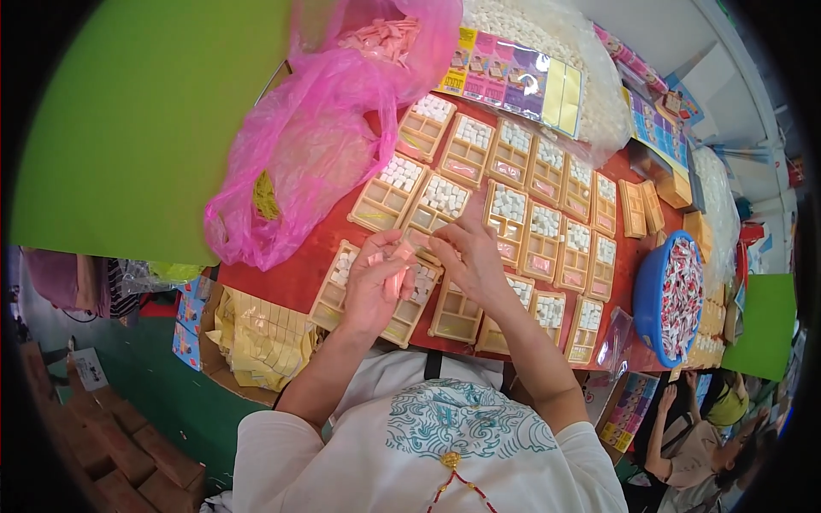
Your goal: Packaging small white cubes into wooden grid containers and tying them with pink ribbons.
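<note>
My left hand is closed around a few small pink pieces, flat and shiny. Just to its right, my right hand is bent with its fingertips close together over a beige compartment tray. Whatever lies between those fingertips is too small to make out. White cubes fill that tray's far part. Similar trays stand in rows around both hands, and several in the far row hold pink pieces in their near compartments. Under my left hand, another tray is partly hidden.
A pink plastic bag lies at the left of the red table, with more pink pieces beyond. Blue basin of wrapped pieces stands right. A box of yellow sheets sits lower left. Another person is at lower right.
</note>
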`<state>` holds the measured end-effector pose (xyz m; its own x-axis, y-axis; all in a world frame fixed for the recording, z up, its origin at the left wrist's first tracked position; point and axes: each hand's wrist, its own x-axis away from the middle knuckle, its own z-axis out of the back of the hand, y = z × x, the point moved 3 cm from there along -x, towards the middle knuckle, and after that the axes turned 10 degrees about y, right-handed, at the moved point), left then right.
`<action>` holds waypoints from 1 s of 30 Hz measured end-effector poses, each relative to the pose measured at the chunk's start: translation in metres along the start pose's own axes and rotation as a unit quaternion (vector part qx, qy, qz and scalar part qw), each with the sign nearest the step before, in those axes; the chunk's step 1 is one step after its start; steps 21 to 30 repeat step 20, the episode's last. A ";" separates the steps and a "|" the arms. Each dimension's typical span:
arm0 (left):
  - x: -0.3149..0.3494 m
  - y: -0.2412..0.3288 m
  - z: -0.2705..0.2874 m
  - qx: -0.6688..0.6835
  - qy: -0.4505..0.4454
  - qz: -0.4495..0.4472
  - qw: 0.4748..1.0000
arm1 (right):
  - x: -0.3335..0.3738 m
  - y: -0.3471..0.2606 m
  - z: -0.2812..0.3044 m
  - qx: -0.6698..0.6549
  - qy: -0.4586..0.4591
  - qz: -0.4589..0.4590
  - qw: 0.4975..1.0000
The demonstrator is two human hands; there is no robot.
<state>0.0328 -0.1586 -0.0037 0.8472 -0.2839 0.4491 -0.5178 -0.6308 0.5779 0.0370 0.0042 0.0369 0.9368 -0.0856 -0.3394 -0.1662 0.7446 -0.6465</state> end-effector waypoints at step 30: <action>0.049 -0.004 0.032 0.061 -0.039 0.084 0.994 | -0.042 -0.007 -0.084 0.111 0.048 0.041 0.992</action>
